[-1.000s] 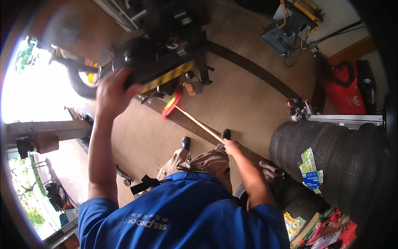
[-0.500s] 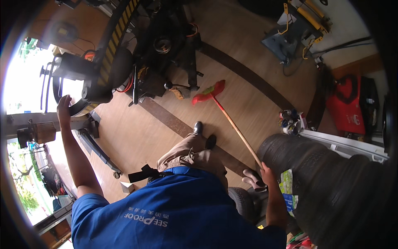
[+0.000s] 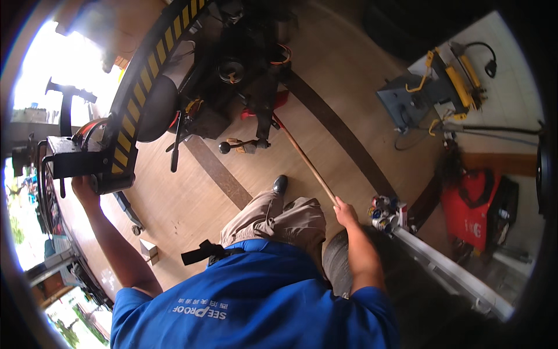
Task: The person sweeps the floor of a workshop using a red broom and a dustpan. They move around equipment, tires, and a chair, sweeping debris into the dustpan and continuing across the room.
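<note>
My right hand (image 3: 345, 212) is closed around the wooden handle of a red-headed broom (image 3: 309, 163). The handle slants away to the far left, and the broom head rests at the foot of a large black machine (image 3: 232, 55), partly hidden by it. At the left, my left hand (image 3: 85, 189) is raised against the underside of the box-shaped end of the machine's arm (image 3: 131, 116), which carries yellow and black stripes. That end covers my left fingers, so whether they grip it does not show.
Dark tyres (image 3: 343, 262) stand close by my right side. Several cans (image 3: 383, 214) sit past them near a white rail (image 3: 442, 267). A blue and yellow device (image 3: 407, 99) and a red case (image 3: 472, 212) are at the right. A black ball-ended lever (image 3: 225, 148) juts from the machine.
The broom head has moved away and left, partly behind the machine. My right hand has gone forward and left with the handle. I have shifted nearer the machine, with my left hand under its arm.
</note>
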